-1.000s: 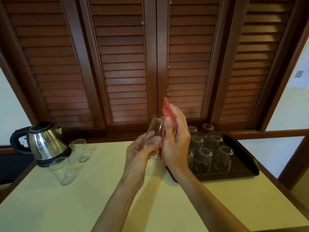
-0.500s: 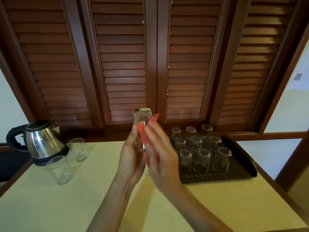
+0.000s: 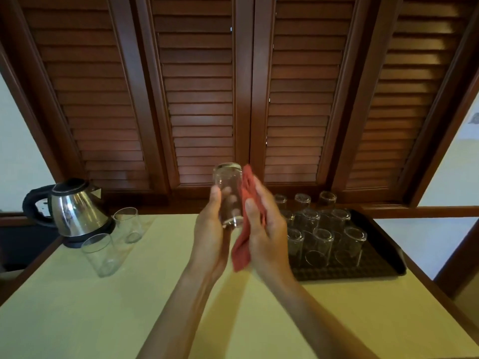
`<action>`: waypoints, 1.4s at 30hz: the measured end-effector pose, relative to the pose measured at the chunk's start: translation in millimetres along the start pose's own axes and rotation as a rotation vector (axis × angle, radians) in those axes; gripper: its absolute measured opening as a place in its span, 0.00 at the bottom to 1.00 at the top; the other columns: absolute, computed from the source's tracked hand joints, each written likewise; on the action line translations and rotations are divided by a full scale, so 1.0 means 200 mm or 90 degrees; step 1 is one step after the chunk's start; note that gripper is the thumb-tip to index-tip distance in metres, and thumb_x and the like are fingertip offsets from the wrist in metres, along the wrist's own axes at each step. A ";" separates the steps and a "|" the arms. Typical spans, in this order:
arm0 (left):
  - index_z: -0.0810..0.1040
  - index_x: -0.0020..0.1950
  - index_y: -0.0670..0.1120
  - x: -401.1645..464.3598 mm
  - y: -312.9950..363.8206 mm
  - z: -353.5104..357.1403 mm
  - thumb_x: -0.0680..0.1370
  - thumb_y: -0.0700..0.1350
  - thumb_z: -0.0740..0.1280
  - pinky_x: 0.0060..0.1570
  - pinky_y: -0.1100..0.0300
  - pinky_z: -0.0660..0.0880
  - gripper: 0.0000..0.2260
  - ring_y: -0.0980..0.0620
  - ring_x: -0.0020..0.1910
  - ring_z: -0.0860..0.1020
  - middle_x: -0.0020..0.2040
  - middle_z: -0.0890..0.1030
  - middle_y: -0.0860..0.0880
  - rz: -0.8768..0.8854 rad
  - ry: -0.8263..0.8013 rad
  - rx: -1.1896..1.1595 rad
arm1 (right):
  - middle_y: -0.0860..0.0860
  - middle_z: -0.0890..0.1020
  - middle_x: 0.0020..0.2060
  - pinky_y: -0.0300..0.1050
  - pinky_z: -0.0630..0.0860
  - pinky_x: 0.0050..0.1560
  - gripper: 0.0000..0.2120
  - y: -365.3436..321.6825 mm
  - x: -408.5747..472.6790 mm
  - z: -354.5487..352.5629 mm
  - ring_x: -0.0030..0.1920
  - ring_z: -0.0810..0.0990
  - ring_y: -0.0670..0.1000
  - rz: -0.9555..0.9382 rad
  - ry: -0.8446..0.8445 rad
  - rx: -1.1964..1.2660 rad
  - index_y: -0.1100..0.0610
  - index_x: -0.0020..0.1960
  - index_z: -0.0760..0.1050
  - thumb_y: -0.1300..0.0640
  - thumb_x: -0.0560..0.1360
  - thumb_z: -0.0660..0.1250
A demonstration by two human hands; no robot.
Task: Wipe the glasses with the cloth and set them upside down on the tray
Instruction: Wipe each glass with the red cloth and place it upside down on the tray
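Observation:
My left hand (image 3: 210,233) grips a clear glass (image 3: 228,187) held upside down above the table, base up. Against the glass's right side my right hand (image 3: 267,229) presses a red cloth (image 3: 246,218), thumb over the cloth. Part of the cloth hangs below my palms. Several glasses (image 3: 321,242) stand upside down on the dark tray (image 3: 383,257) to the right. Two upright glasses (image 3: 99,255) (image 3: 128,224) stand at the left of the table.
A steel electric kettle (image 3: 75,211) stands at the back left, right behind the two upright glasses. The pale yellow table (image 3: 129,320) has a wooden rim. Brown louvred shutters (image 3: 202,99) close off the back.
The glass went from tilted to upside down and rose a little. My right hand slid the cloth along its right side, and both hands shifted left, then steadied.

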State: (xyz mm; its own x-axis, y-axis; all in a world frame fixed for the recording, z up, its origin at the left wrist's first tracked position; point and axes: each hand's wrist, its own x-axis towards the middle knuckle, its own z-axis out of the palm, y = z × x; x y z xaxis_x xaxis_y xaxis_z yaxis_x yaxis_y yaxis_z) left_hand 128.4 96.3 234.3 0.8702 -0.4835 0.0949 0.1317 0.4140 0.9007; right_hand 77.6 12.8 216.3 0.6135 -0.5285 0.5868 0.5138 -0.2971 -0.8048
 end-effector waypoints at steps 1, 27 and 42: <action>0.81 0.68 0.46 0.02 0.03 -0.01 0.80 0.65 0.61 0.60 0.51 0.79 0.28 0.46 0.61 0.84 0.61 0.86 0.44 0.014 0.019 0.005 | 0.43 0.75 0.70 0.45 0.69 0.73 0.20 0.00 -0.08 0.01 0.72 0.72 0.43 -0.001 -0.014 -0.012 0.51 0.76 0.68 0.54 0.85 0.60; 0.81 0.68 0.50 -0.03 -0.03 -0.02 0.78 0.61 0.65 0.54 0.52 0.80 0.24 0.49 0.59 0.83 0.62 0.85 0.46 0.075 -0.084 0.154 | 0.49 0.83 0.61 0.46 0.77 0.64 0.18 -0.05 0.09 -0.06 0.63 0.82 0.48 0.041 -0.011 0.055 0.55 0.74 0.70 0.58 0.86 0.56; 0.76 0.68 0.47 0.03 0.06 -0.01 0.79 0.72 0.60 0.55 0.42 0.83 0.32 0.38 0.57 0.84 0.59 0.83 0.39 0.124 0.001 0.166 | 0.44 0.76 0.70 0.50 0.69 0.74 0.20 -0.03 -0.13 -0.01 0.72 0.72 0.44 0.037 0.009 0.048 0.50 0.76 0.67 0.54 0.85 0.59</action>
State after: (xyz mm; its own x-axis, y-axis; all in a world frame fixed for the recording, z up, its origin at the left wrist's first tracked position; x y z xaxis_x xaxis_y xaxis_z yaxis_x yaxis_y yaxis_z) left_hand 135.3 100.1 244.1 0.8681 -0.4130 0.2756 -0.1632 0.2868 0.9440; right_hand 57.0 27.4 205.1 0.6357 -0.5541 0.5375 0.5213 -0.2054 -0.8283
